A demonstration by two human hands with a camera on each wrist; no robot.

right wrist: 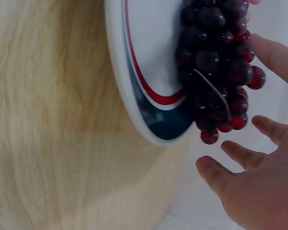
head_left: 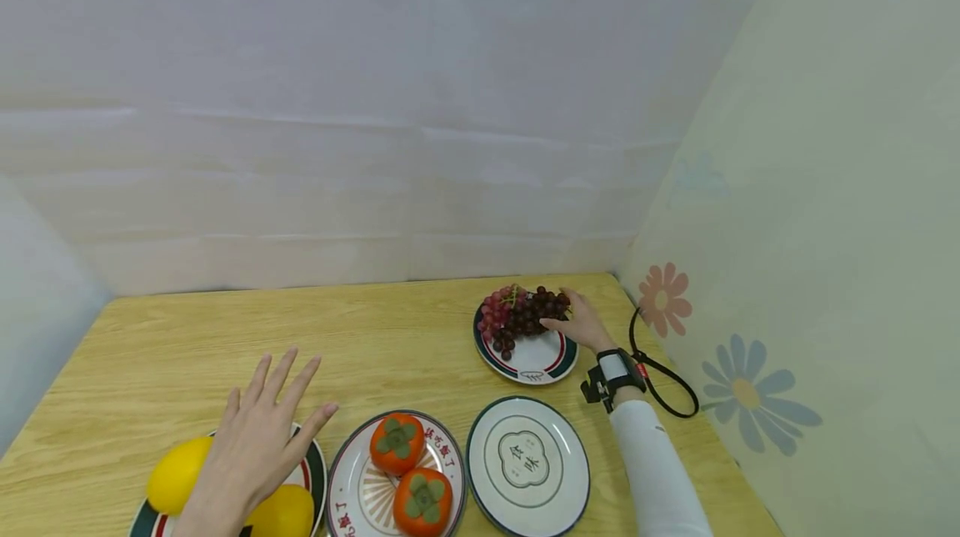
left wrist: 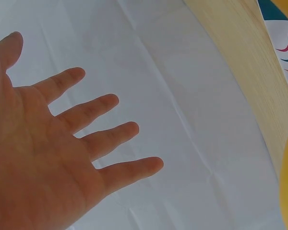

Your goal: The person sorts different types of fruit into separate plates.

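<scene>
In the head view my right hand (head_left: pixel 587 324) reaches to the dark grapes (head_left: pixel 528 313) on a banded plate (head_left: pixel 531 376) at the back right. Thumb and fingers are spread around the near side of the bunch. The right wrist view shows the fingers of that hand (right wrist: pixel 264 184) spread beside the end of the dark grapes (right wrist: pixel 213 72), not curled round them. A bunch of red grapes (head_left: pixel 497 309) lies left of the dark one. My left hand (head_left: pixel 258 437) hovers over a plate with yellow fruits (head_left: pixel 180 474), fingers straight and spread, palm bare in the left wrist view.
Two orange persimmons (head_left: pixel 397 443) sit on a patterned plate (head_left: pixel 352 470) at the front middle. To its right stands a white plate (head_left: pixel 551 470) with a dark rim. A black cord loop (head_left: pixel 667 378) lies by the right wrist, near the flowered side wall (head_left: pixel 810 287).
</scene>
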